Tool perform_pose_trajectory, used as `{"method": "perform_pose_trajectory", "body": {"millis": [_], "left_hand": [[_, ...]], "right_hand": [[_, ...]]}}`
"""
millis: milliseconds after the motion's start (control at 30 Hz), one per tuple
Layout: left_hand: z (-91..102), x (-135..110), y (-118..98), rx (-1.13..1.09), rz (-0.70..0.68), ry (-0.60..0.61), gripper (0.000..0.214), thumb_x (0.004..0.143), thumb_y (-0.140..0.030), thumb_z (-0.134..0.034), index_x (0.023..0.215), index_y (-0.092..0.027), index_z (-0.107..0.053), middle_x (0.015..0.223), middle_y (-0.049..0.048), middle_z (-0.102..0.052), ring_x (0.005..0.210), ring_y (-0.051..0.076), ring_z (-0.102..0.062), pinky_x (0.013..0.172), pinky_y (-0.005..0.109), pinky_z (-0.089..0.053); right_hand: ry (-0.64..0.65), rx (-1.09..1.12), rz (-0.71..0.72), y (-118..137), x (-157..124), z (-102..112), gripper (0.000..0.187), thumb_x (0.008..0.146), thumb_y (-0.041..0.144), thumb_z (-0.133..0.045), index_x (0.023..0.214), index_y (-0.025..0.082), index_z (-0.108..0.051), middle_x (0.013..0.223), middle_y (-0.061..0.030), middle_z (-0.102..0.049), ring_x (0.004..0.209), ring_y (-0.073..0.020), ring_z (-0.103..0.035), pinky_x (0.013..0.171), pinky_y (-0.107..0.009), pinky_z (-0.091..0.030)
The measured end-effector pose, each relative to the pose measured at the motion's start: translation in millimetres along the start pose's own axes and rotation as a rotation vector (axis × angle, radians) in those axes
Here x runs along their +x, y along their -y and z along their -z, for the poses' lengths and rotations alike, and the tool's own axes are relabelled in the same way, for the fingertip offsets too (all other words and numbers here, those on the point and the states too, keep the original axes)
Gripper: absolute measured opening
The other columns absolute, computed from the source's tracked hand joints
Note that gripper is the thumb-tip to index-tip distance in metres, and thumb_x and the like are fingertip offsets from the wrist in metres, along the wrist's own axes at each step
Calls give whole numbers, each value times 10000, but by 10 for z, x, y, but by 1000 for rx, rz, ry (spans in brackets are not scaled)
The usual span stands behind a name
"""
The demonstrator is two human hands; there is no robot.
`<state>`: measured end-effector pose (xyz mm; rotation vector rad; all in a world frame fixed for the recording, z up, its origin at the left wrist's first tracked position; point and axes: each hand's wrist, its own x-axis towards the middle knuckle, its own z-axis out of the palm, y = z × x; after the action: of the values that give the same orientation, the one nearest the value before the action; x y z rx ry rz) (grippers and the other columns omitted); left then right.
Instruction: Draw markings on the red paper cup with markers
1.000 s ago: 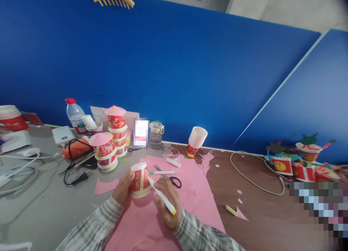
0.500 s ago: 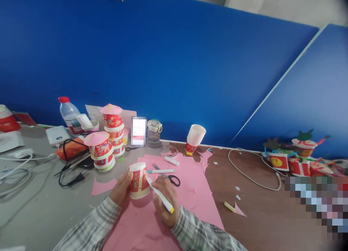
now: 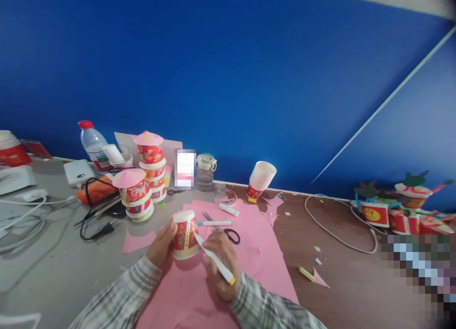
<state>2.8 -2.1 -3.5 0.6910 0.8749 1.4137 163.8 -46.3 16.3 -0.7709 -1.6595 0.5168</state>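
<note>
Counted at a craft desk: two hands, a left hand (image 3: 162,243) and a right hand (image 3: 221,255); one single red paper cup (image 3: 185,235); two markers, a yellow-tipped marker (image 3: 215,261) and a green-tipped marker (image 3: 213,223); one short white stick (image 3: 228,209); one pair of black-handled scissors (image 3: 231,235); one large pink paper sheet (image 3: 199,295); two cup towers with pink cone roofs, a front tower (image 3: 134,198) and a back tower (image 3: 152,169); one leaning stack of white cups (image 3: 261,177); one red-capped water bottle (image 3: 90,140); one glass jar (image 3: 205,171); one white power bank (image 3: 79,171); one black power cord (image 3: 94,224); one white cable (image 3: 338,231). The cup figures (image 3: 372,215) at far right are partly blurred, so their number cannot be told.
</note>
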Motion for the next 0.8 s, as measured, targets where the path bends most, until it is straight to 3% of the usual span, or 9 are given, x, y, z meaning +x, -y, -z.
{"method": "perform_pose_trajectory", "body": {"millis": [267, 600, 800], "left_hand": [[22, 25, 8, -7, 12, 20, 491, 490, -557, -707, 782, -177, -603, 684, 40, -676, 616, 234, -623, 539, 320, -500], [67, 18, 21, -5, 44, 93, 484, 522, -557, -684, 800, -169, -607, 733, 67, -681, 647, 247, -624, 548, 323, -503], [95, 45, 29, 3, 83, 124, 522, 550, -604, -630, 774, -133, -618, 647, 80, -679, 578, 249, -624, 519, 333, -500]], "right_hand": [[-3, 19, 21, -28, -18, -8, 120, 715, 196, -499, 786, 245, -582, 655, 4, -560, 630, -227, -543, 704, -435, -432], [18, 93, -47, -3, 12, 13, 180, 723, 146, -533, 882, 216, -578, 715, -22, -556, 666, -223, -544, 631, -362, -449], [54, 124, -89, -19, -8, 3, 51, 716, 191, -540, 745, 215, -575, 641, 1, -546, 599, -203, -531, 592, -331, -443]]}}
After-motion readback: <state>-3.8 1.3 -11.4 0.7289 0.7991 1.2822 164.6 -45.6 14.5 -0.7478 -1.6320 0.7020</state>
